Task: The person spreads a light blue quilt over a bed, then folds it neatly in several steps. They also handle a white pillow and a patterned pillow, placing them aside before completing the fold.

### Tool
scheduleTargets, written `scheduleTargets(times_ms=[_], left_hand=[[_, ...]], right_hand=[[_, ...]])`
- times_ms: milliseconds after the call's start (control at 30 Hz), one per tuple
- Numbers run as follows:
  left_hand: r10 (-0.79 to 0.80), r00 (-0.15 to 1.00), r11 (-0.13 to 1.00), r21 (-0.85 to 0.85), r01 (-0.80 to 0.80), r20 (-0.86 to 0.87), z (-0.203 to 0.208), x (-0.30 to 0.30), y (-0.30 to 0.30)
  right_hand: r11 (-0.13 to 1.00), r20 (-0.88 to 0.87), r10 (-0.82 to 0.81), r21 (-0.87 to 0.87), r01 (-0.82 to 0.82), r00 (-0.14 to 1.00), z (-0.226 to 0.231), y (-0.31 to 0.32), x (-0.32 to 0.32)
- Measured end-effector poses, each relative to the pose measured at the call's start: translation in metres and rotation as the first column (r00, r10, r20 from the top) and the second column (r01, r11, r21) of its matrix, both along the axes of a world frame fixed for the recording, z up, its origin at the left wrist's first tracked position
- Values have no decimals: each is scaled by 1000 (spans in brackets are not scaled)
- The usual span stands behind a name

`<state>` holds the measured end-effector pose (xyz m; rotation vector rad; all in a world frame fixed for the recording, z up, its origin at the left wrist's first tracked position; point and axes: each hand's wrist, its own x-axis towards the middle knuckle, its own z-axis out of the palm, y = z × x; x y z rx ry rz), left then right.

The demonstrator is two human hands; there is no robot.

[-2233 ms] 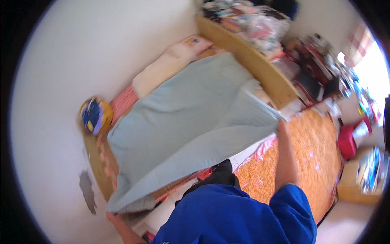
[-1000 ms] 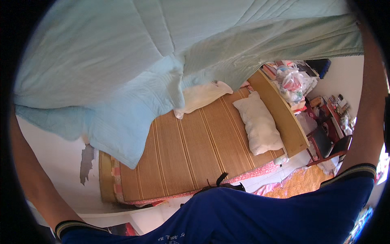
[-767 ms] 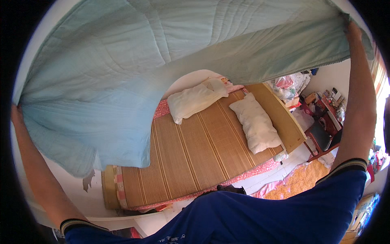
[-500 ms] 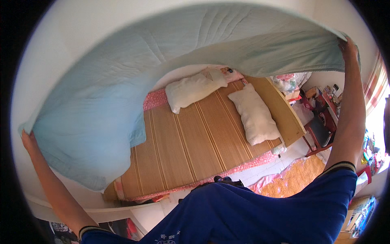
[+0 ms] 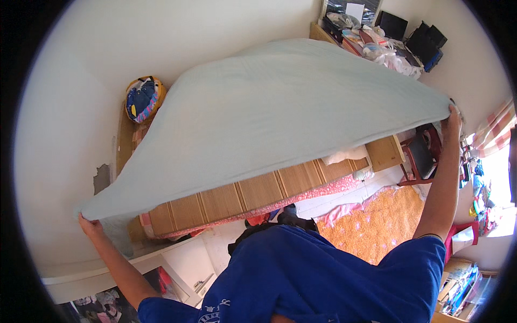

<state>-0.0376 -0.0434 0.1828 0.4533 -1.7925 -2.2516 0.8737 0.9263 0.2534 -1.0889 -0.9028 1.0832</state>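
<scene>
Blanket [image 5: 280, 118] lower than before (flatter)

I see pale wall [image 5: 64, 134] on left, ragged grey patch [image 5: 100, 178] low on it. White tiled floor [image 5: 344, 204], partly covered by orange rug [image 5: 377, 226] with pink edging at its upper left. Far right, checked curtain [image 5: 493, 129] hangs at bright window [image 5: 496, 168]; daylight glares there. Chair [image 5: 420, 156], black seat, reddish frame, near curtain. Upper right, I make out dark monitor [image 5: 392, 24] behind clutter. Lower right, wooden shelf holding folders [image 5: 466, 288].
</scene>
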Motion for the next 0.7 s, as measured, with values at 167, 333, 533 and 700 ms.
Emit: scheduleTargets(times_ms=[167, 333, 533, 700], left_hand=[[-32, 997, 986, -164, 43, 69, -44, -1, -13], [-62, 971, 995, -56, 77, 232, -128, 38, 57], [-45, 926, 949, -274, 158, 375, -224, 70, 53], [-80, 903, 844, -454, 287, 421, -264, 99, 40]], right_hand=[[993, 111, 5, -114, 8, 994, -66, -38, -20], [980, 271, -42, -176, 93, 962, -108, -66, 13], [953, 365, -8, -280, 118, 931, -195, -80, 42], [900, 471, 75, -411, 143, 879, -273, -91, 38]])
